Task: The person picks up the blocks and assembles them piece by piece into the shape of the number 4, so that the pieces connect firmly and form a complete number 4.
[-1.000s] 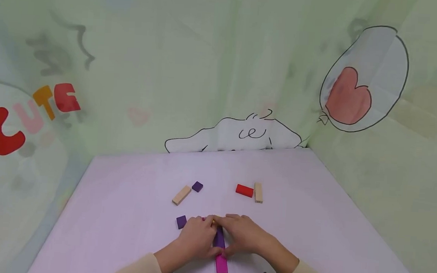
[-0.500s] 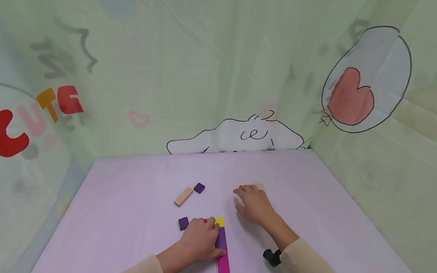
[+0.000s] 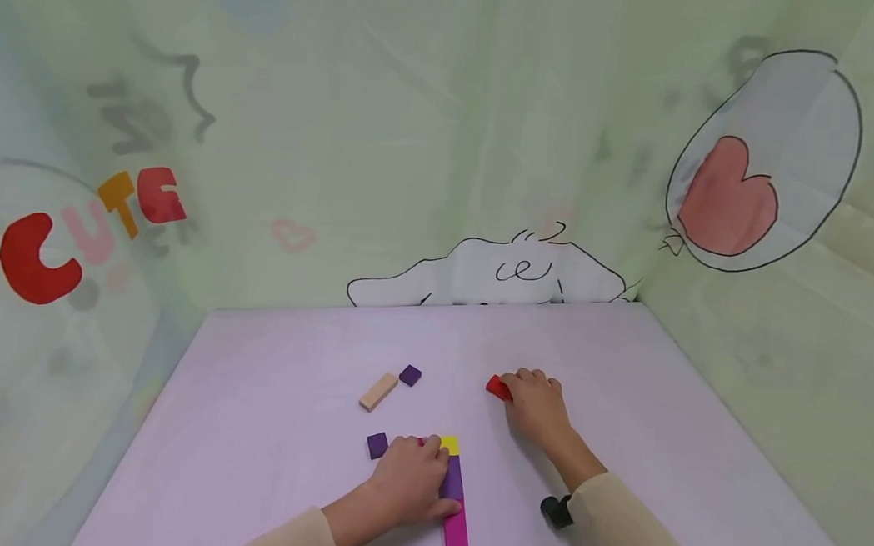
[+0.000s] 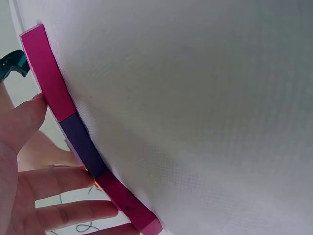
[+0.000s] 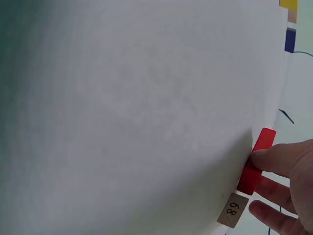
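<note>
Along the inner side of my left hand (image 3: 409, 482) runs a line of wooden blocks: a magenta block (image 3: 455, 533), a purple block (image 3: 453, 479) and a small yellow block (image 3: 450, 446). A second magenta block (image 4: 128, 200) angles off at the far end, mostly under the left fingers in the head view. That hand's thumb and fairly straight fingers touch the blocks' sides. Farther back on the right, my right hand (image 3: 537, 406) pinches a red block (image 5: 257, 161) between thumb and fingers. A numbered plain wooden block (image 5: 233, 210) lies by its end, hidden behind the hand in the head view.
A plain wooden block (image 3: 379, 392) and a dark purple cube (image 3: 411, 376) lie at the back left of the white table (image 3: 262, 429). Another purple cube (image 3: 377, 445) sits beside the left hand. Printed cloth (image 3: 384, 153) stands behind the table.
My right hand has left the line of blocks, reached back and right, and taken hold of the red block. My left hand stays at the line. The head view has shifted slightly.
</note>
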A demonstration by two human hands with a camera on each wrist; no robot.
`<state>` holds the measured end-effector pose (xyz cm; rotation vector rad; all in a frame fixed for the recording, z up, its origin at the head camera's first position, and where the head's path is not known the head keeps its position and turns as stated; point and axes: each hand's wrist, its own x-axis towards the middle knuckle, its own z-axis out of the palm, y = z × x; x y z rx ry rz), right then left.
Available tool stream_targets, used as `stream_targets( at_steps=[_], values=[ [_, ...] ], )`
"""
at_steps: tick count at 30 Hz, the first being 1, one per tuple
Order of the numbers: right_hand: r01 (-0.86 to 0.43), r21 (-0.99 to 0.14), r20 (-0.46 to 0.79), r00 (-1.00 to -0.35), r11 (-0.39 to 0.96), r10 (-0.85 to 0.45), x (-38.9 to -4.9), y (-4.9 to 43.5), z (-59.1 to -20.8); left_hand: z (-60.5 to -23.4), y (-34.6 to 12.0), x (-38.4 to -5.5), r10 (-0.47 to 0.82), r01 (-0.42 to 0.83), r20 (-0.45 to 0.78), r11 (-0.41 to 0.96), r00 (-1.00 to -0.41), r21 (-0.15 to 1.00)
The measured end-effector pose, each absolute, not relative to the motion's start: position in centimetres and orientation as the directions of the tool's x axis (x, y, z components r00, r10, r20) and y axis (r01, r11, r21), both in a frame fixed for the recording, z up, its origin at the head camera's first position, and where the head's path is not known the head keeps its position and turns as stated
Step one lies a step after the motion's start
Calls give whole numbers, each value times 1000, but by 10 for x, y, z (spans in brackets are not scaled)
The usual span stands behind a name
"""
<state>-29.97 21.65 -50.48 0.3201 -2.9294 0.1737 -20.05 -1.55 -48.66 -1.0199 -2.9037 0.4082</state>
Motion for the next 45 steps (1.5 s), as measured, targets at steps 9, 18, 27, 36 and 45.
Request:
stream_targets(
  at_steps=[9, 18, 27, 36, 45],
  values=[
    [-301, -131, 243, -934, 945, -264, -291, 210, -500, -486, -13, -200, 611, 603, -59, 753, -789, -265],
    [-308, -214, 134, -949, 927, -285, -272, 196, -477, -485, -15, -201, 612, 604, -56, 756, -789, -252],
    [-303, -295, -69, -939, 906, -336, -258, 190, -465, -484, -16, -202, 610, 600, -43, 762, -792, -244],
    [-341, -348, -140, -902, 873, -408, -249, 189, -469, -486, -14, -204, 609, 606, -73, 758, -790, -240],
    [-358, -321, -149, -895, 877, -420, -251, 183, -472, -482, -13, -203, 604, 605, -83, 760, -792, -237]
  ],
)
